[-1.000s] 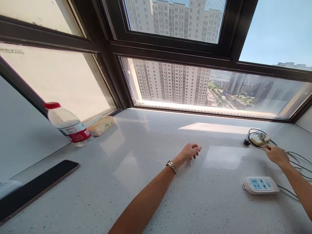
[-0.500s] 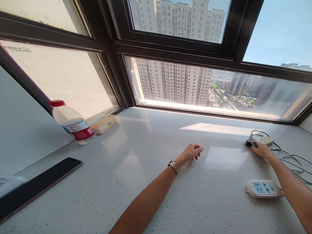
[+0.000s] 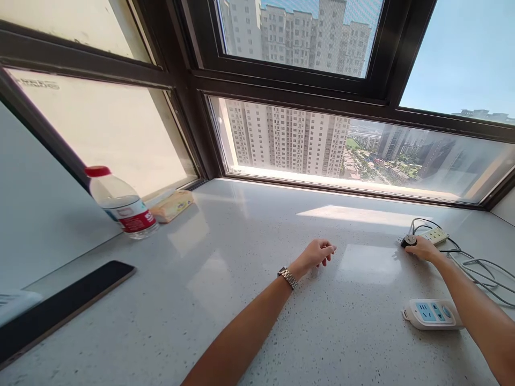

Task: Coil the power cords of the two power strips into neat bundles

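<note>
A black plug (image 3: 409,241) with metal prongs pointing left is pinched by my right hand (image 3: 424,249) at the far right of the counter. Just behind that hand lies a cream power strip (image 3: 436,236), with grey and black cords (image 3: 478,262) looping to the right of it. A white socket block (image 3: 432,313) with blue faces rests nearer to me, beside my right forearm. My left hand (image 3: 316,253), with a metal watch (image 3: 287,277) on the wrist, hovers low over the middle of the counter. Its fingers are loosely bent and apart, holding nothing.
On the left stand a water bottle (image 3: 134,214) with a red cap and a tissue pack (image 3: 175,205). A dark phone-like slab (image 3: 68,305) lies near the left edge of the speckled white counter (image 3: 241,241). Dark-framed windows (image 3: 281,80) border the back.
My right hand has shifted slightly left with the plug and turned it, so its black body shows more fully. My left hand has barely moved.
</note>
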Demonstrator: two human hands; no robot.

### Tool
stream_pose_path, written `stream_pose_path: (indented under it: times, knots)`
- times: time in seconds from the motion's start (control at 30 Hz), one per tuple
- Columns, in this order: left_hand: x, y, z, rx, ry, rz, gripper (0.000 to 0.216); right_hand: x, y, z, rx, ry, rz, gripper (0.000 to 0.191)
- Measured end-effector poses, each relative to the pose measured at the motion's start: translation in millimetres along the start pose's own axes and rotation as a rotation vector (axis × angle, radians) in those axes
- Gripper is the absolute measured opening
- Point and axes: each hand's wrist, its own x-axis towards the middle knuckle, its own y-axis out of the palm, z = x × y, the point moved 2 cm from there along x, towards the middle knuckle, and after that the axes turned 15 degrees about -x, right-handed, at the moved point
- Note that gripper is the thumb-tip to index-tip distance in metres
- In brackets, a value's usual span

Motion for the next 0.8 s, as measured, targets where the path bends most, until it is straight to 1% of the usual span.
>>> stream_pose_path:
  times: [0.03,0.07,0.1,0.17,0.23,0.33,0.37,0.4,0.43,0.5,0.6,0.63,0.7,0.73,0.8]
  knots:
    - [0,0,0,-0.001,0.002,0.001,0.048,-3,-3,3,0.013,-0.017,0.011,0.011]
    - [0,1,0,-0.002,0.004,0.002,0.047,-6,-7,7,0.033,-0.034,0.011,0.015]
    - [0,1,0,-0.004,0.008,0.004,0.046,-10,-14,11,0.063,-0.047,-0.009,0.023]
    - [0,2,0,-0.008,0.021,0.007,0.045,-18,-33,21,0.176,-0.05,-0.106,0.038]
    - [1,4,-2,-0.012,0.047,0.005,0.044,-28,-59,34,0.359,-0.031,-0.254,0.043]
    - [-1,7,-10,-0.021,0.119,-0.012,0.043,-45,-98,61,0.701,-0.035,-0.473,0.042]
    - [-2,9,-15,-0.023,0.172,-0.02,0.043,-52,-109,72,0.826,-0.056,-0.519,0.042]
    - [-5,11,-21,-0.022,0.24,-0.031,0.043,-59,-117,84,0.939,-0.086,-0.536,0.041]
    - [-8,13,-28,-0.018,0.317,-0.041,0.042,-67,-123,98,1.024,-0.125,-0.525,0.04]
    - [-17,18,-42,-0.018,0.469,-0.051,0.043,-87,-128,129,1.08,-0.252,-0.426,0.034]
    - [-31,27,-59,-0.071,0.633,-0.023,0.053,-118,-124,179,0.979,-0.501,-0.214,0.025]
    - [-35,29,-62,-0.118,0.673,0.004,0.058,-127,-121,193,0.943,-0.571,-0.185,0.025]
    - [-39,33,-64,-0.254,0.722,0.07,0.067,-139,-112,217,0.901,-0.652,-0.187,0.026]
    - [-40,35,-64,-0.33,0.726,0.103,0.07,-143,-108,225,0.905,-0.654,-0.22,0.026]
    - [-39,39,-63,-0.446,0.724,0.15,0.074,-145,-99,236,0.939,-0.59,-0.325,0.025]
